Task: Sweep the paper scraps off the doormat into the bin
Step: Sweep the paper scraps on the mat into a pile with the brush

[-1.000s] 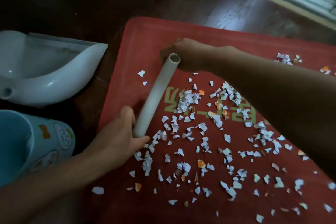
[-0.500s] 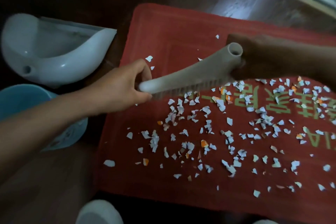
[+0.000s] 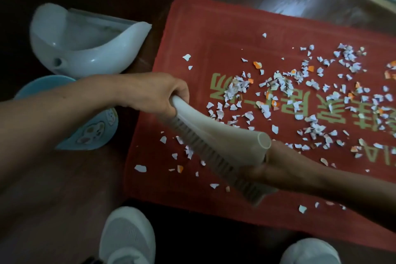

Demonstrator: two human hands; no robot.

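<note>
Within the last second the white plastic hand brush (image 3: 216, 137) has swung from the far side of the red doormat (image 3: 214, 28) to its near left part, so a stroke looks to be only starting. The torn white and orange paper scraps (image 3: 278, 85) lie scattered on the mat, well apart from the pale blue bin (image 3: 94, 133). The left hand (image 3: 154, 94) is clenched round the brush's narrow tip. The right hand (image 3: 267, 167), in shadow, props the wide hollow end from below, though its finger curl cannot be told.

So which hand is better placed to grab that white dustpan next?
Left, probably: the left hand grips the brush by its narrow end, nearest the dustpan; the right hand holds its wide end, farther over the doormat.
</note>
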